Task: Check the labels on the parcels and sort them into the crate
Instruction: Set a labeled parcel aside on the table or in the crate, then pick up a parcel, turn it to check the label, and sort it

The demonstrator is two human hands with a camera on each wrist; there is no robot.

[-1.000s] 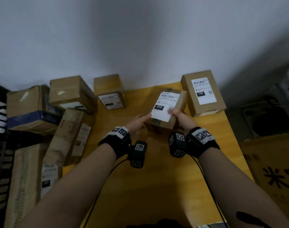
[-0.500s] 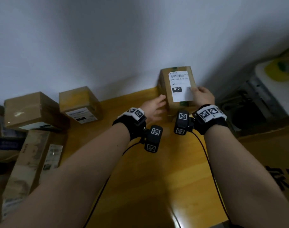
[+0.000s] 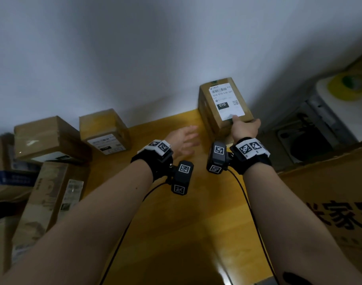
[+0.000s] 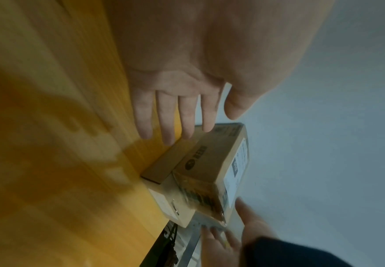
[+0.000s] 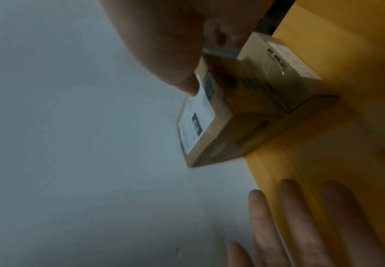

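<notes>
A brown parcel [image 3: 224, 99] with a white label reading 010 lies on top of another box [image 4: 166, 204] at the back right corner of the yellow table [image 3: 176, 223], against the wall. My right hand [image 3: 245, 128] grips its near end, thumb on the label's lower edge [image 5: 177, 68] and fingers curled under. My left hand [image 3: 184, 138] hovers open just left of the parcel with fingers straight, touching nothing. In the left wrist view the parcel [image 4: 209, 162] lies beyond my left fingertips [image 4: 182, 112]. No crate is visible.
Several other brown parcels sit at the left: two at the back [image 3: 46, 138] [image 3: 105, 130], a long one [image 3: 52, 198] in front, and a blue-taped one [image 3: 7, 177]. A large printed carton [image 3: 330, 202] stands right of the table. A yellow tape roll [image 3: 348, 87] lies beyond it.
The 010 parcel has gone from the table's middle onto the labelled box at the back right. My left hand has let go and drawn back. The head view has swung right.
</notes>
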